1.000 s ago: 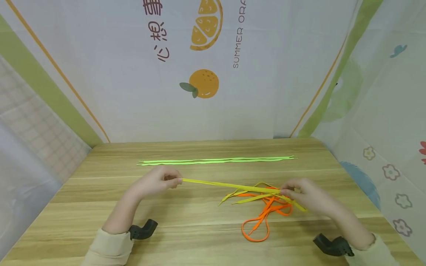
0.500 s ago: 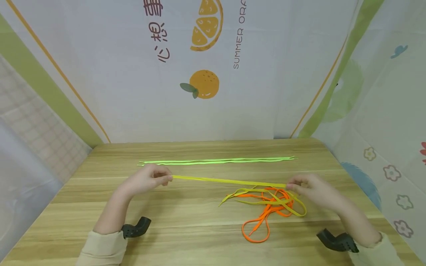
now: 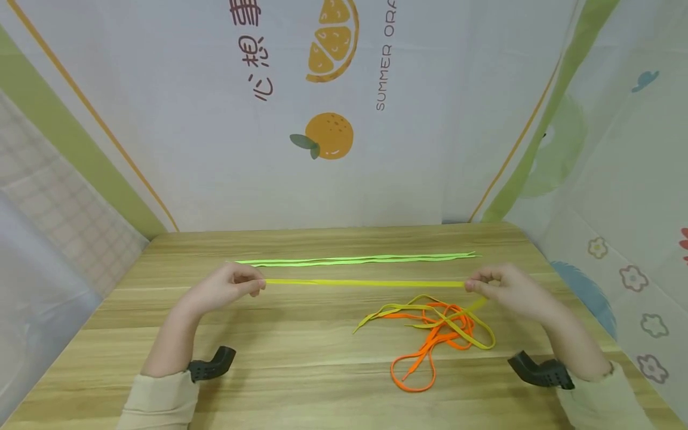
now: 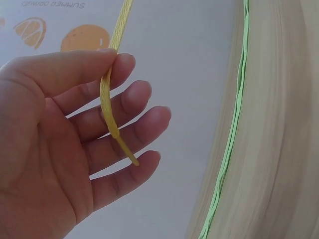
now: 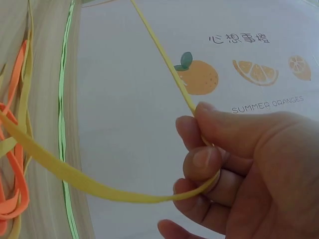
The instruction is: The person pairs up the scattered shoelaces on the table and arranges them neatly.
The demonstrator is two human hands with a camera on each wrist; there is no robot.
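A yellow shoelace [image 3: 365, 283] is stretched nearly level above the table between both hands. My left hand [image 3: 228, 288] pinches it between thumb and index finger close to one end; in the left wrist view its tip [image 4: 128, 151] hangs across the other fingers. My right hand [image 3: 510, 294] pinches the same lace farther along, and the slack [image 5: 107, 190] loops down toward the pile in the right wrist view. Under and left of the right hand lie tangled orange laces [image 3: 430, 343] with more yellow lace [image 3: 484, 334] over them.
Two light green laces [image 3: 349, 260] lie side by side, straight, along the back of the wooden table [image 3: 301, 382]. A white cloth with orange prints [image 3: 376, 179] hangs behind the table, and patterned cloths flank both sides.
My left hand has moved left and slightly up. The right hand rose and shifted a little right, so the held yellow stretch is longer, level and lifted clear of the pile.
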